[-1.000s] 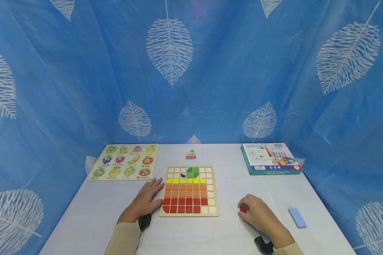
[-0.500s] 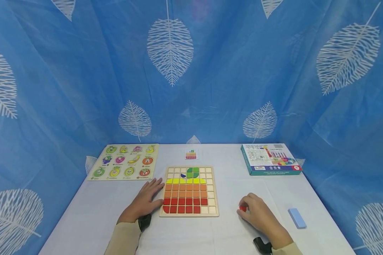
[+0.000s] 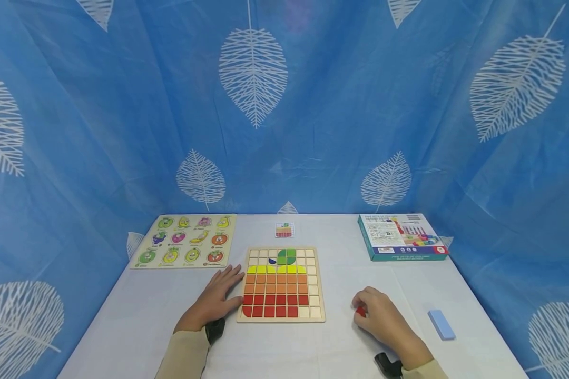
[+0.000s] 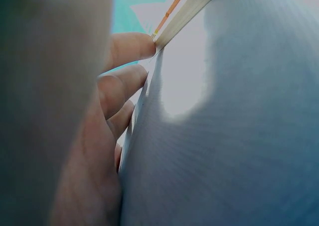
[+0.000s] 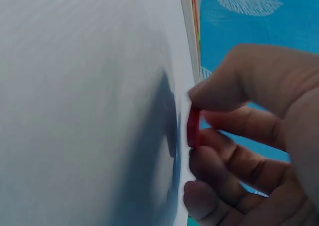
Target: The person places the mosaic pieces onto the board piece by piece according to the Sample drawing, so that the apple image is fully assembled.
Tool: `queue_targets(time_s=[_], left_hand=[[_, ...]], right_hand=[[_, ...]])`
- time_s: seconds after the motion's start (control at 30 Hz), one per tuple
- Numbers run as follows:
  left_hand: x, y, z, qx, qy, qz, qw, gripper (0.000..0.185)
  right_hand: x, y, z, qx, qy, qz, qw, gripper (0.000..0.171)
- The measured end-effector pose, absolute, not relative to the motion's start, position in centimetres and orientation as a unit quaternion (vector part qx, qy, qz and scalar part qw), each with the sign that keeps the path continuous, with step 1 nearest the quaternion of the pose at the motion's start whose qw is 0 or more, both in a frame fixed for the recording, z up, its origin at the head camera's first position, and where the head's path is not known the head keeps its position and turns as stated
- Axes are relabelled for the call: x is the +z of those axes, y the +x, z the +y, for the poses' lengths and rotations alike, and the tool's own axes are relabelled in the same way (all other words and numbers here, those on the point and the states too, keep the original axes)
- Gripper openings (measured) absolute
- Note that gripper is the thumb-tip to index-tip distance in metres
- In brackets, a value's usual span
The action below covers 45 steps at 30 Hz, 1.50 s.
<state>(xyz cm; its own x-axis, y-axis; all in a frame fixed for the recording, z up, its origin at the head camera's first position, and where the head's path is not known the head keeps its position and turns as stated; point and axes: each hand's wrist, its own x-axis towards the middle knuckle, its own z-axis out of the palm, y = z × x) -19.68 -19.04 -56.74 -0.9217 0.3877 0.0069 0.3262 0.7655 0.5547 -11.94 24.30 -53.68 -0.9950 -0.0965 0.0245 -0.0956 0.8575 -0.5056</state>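
A wooden grid board (image 3: 320,295) lies mid-table, its cells filled with green, dark blue, yellow, orange and red tiles. Two bare cells show at the right end of its bottom row. My left hand (image 3: 213,295) rests flat on the table with straight fingers touching the board's left edge; the left wrist view shows fingertips (image 4: 134,47) at that edge. To the right of the board, my right hand (image 3: 381,318) pinches a small red tile (image 5: 193,127) between thumb and fingers, just above the cloth.
A small picture card (image 3: 284,229) lies behind the board. At back left is a fruit puzzle board (image 3: 182,242); at back right, a toy box (image 3: 403,237). A light blue block (image 3: 441,323) lies right of my right hand. Blue curtains surround the table.
My right hand stays almost in place, shifting very slightly left, and the red tile turns a little between its fingers. The left hand and the board have not moved.
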Motion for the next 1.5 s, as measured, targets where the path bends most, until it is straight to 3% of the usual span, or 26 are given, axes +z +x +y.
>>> queue_targets(time_s=[0.43, 0.63, 0.93, 1.5], left_hand=[[-56.8, -19.6, -19.0, 0.287, 0.185, 0.938, 0.052, 0.069], [-56.6, -19.6, -18.8, 0.287, 0.179, 0.939, 0.053, 0.069], [-56.8, -19.6, -18.9, 0.285, 0.176, 0.941, 0.053, 0.07], [-56.8, -19.6, -18.9, 0.276, 0.182, 0.943, 0.043, 0.071]], right_hand=[[-52.7, -13.8, 18.8, -0.294, -0.182, 0.938, -0.035, 0.018], [-53.0, -14.5, 15.7, -0.318, -0.241, 0.917, -0.014, 0.018], [-53.7, -14.6, 13.7, -0.307, -0.211, 0.928, -0.003, 0.015], [-53.9, -13.6, 11.9, -0.282, -0.125, 0.95, -0.056, 0.022]])
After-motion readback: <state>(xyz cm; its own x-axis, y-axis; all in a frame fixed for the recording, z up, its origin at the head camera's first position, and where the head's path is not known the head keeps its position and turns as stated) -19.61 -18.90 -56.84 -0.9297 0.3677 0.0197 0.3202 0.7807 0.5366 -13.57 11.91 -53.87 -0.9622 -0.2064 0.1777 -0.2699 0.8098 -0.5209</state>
